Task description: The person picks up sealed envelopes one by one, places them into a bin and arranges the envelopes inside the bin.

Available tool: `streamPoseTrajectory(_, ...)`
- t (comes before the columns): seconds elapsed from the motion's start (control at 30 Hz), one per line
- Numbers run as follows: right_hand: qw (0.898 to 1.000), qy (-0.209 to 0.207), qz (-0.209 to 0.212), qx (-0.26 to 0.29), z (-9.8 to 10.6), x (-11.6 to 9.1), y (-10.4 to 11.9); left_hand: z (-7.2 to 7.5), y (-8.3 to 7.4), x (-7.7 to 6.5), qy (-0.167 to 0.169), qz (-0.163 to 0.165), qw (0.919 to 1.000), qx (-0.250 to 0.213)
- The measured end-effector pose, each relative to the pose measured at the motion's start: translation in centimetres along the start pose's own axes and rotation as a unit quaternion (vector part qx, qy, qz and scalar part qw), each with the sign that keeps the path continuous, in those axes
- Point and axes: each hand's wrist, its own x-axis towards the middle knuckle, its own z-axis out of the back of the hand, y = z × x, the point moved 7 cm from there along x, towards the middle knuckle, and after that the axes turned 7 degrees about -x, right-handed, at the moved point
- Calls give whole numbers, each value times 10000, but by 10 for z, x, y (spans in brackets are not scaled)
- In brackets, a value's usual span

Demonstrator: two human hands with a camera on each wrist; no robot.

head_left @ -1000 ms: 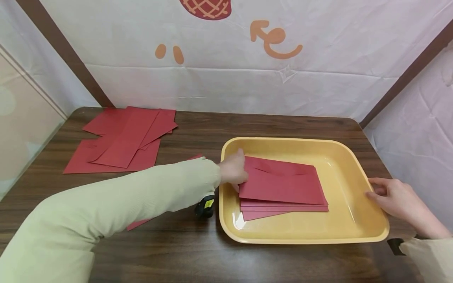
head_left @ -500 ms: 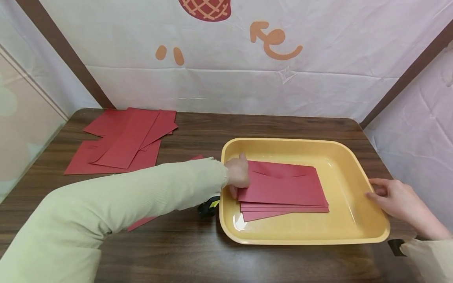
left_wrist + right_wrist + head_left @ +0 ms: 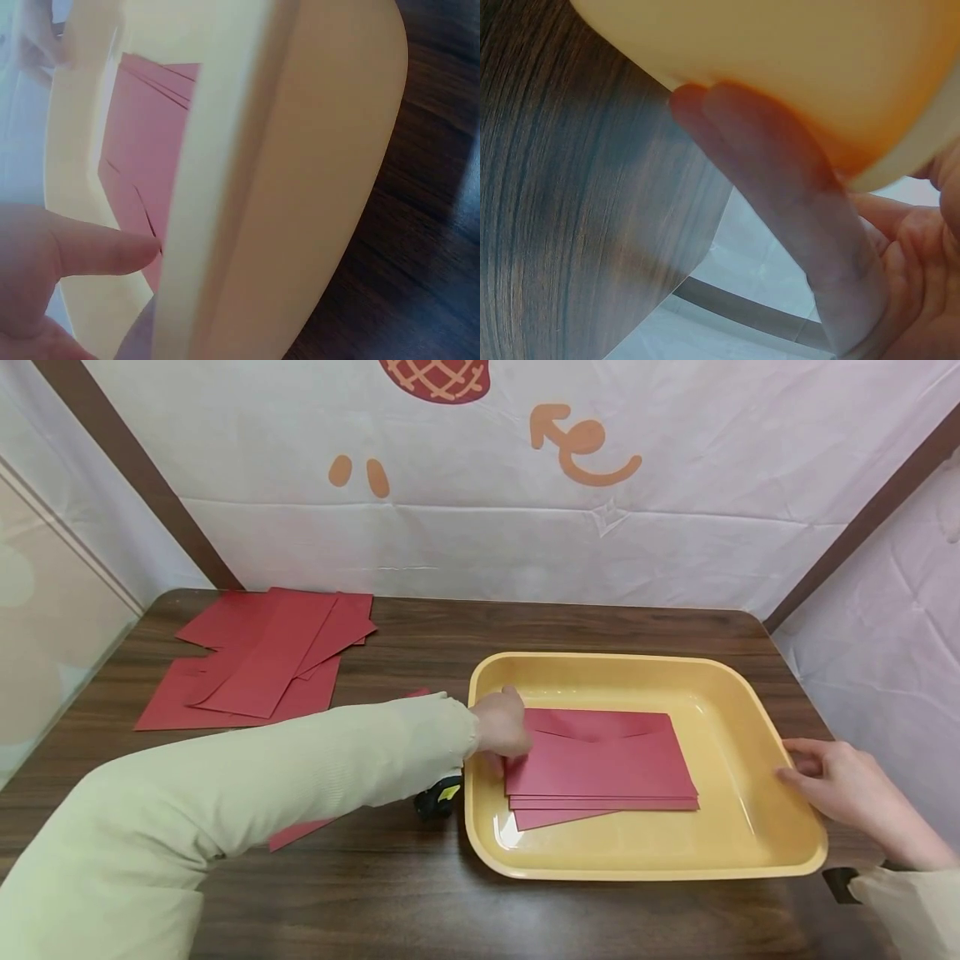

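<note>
Left hand (image 3: 37,270) partly hidden by tray (image 3: 202,180), wall print (image 3: 437,378) cropped above

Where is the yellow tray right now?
In the head view, the yellow tray sits on the right part of the brown table, right of the loose red envelopes, the right grip on its right rim.

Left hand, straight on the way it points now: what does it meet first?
Most likely the neat stack of rectangular red paper envelopes in the glossy yellow round-cornered tray. The left hand is right at their left edge; any remaining gap is unclear.
</note>
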Motion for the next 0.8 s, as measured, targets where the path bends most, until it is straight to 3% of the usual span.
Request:
streamPoseTrajectory(0.13,10000,-8,26,-18,0,0,0,8,0,-5,-91,-347,9982,-482)
streamPoseTrajectory(0.27,10000,43,-9,-3,-1,0,-1,23,7,-11,-430,-624,9872,-1400)
streamPoseTrajectory(0.33,10000,40,-12,-15,-1,0,-1,33,16,-16,-683,-621,9804,-1740)
streamPoseTrajectory(0.43,10000,45,4,-11,-1,-1,0,44,31,-23,-937,-497,9766,-1870)
streamPoseTrajectory(0.53,10000,40,38,-16,1,-1,2,48,49,-32,-936,-270,9838,-1502)
streamPoseTrajectory(0.63,10000,66,47,-14,1,-2,4,47,66,-42,-895,-195,9933,-710)
streamPoseTrajectory(0.7,10000,64,51,-21,1,-2,5,47,78,-49,-974,-170,9948,-223)
streamPoseTrajectory(0.8,10000,56,50,-8,1,-2,4,45,95,-57,-1162,-133,9931,58)
